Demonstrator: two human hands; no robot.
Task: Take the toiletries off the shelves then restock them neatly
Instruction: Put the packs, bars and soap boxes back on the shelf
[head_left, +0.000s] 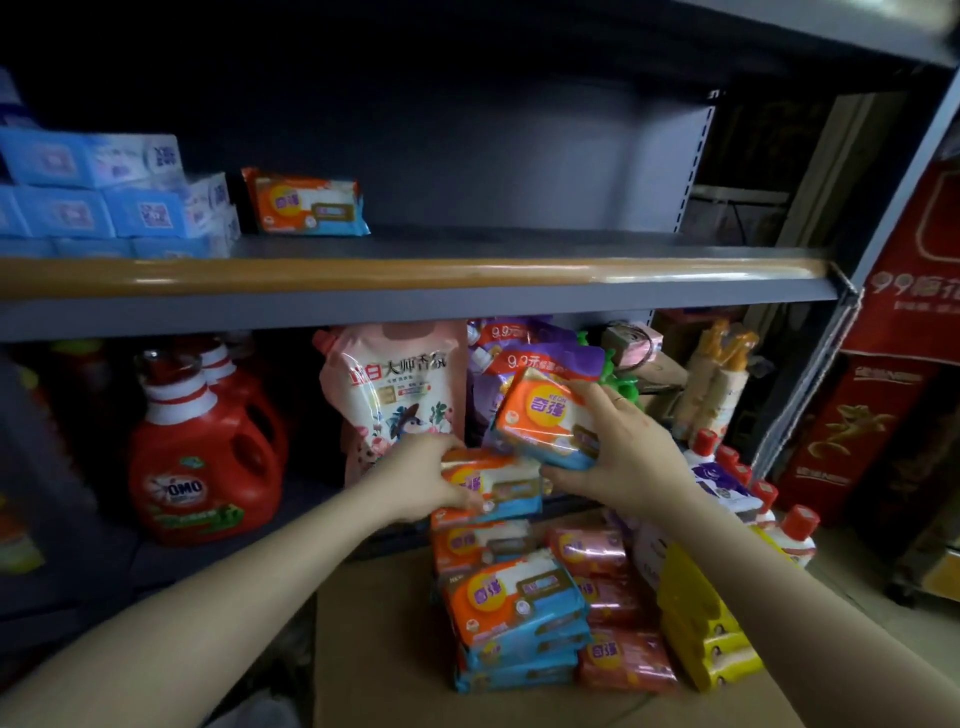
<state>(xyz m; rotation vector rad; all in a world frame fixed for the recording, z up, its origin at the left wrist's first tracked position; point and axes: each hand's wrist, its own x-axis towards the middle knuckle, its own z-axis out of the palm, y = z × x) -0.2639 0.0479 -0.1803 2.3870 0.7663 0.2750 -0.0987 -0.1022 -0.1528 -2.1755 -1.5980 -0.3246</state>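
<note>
Lifting one orange soap pack clear of the pile, the right hand pinches it between thumb below and fingers above, tilted, likely bound for the shelf above, where one matching pack already lies. Just left and lower, the left hand curls round the top pack of the stack, both forearms reaching forward.

"OMO" – red detergent jug, "9.9" – purple pouch
</note>
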